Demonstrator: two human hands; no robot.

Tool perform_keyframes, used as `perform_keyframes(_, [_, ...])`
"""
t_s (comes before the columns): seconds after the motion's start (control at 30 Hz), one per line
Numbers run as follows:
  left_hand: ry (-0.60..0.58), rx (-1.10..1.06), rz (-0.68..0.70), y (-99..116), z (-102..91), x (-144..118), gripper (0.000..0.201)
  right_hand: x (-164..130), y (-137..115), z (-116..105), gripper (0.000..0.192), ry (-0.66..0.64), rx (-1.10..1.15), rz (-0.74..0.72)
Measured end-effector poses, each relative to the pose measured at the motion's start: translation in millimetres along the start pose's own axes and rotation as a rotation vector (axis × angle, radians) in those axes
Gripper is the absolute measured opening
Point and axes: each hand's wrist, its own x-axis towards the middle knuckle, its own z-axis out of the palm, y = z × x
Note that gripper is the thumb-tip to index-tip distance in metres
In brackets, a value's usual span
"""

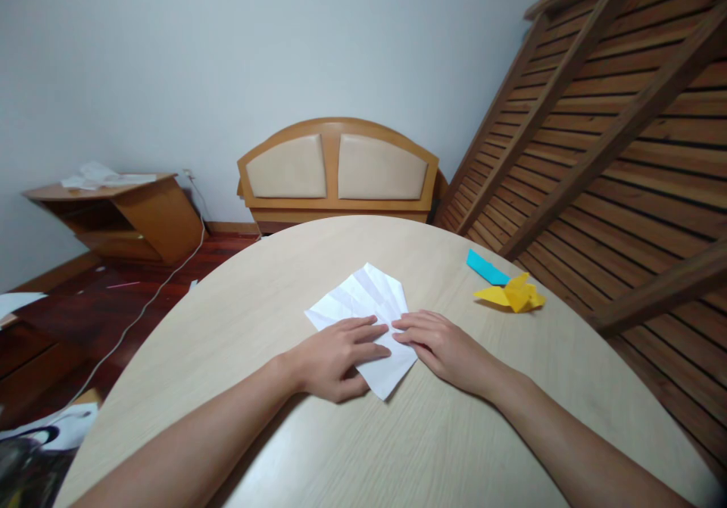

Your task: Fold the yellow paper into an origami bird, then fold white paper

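A white sheet of paper with several crease lines lies on the round table, one corner pointing toward me. My left hand rests on its left and lower part, fingers stretched out flat and the thumb near the lower left edge. From the right, my right hand lies on the paper's right side with its fingers extended. The fingertips of both hands come close together near the middle of the sheet. Part of the paper is hidden beneath the hands.
To the right on the table are a folded yellow paper figure and a folded blue paper strip. Slatted wooden panels lean along the right. Behind stands a headboard; a low cabinet and a white cable are at left.
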Motion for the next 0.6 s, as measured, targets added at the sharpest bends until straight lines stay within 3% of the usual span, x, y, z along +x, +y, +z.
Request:
perform_keyframes(0.27, [-0.015, -0.068, -0.068, 2.7, -6.5, 3.3, 0.04, -1.1, -17.7, -17.1, 0.022, -0.119, 0.045, 0.113])
perform_keyframes(0.43, [0.013, -0.119, -0.13, 1.8, -3.9, 4.1, 0.037, -1.2, -18.2, -19.3, 0.017, -0.125, 0.089, 0.117])
perform_keyframes(0.6, [0.187, -0.145, -0.238, 1.0, 5.5, 8.0, 0.041, 1.4, -8.9, -8.0, 0.026, -0.059, 0.103, 0.092])
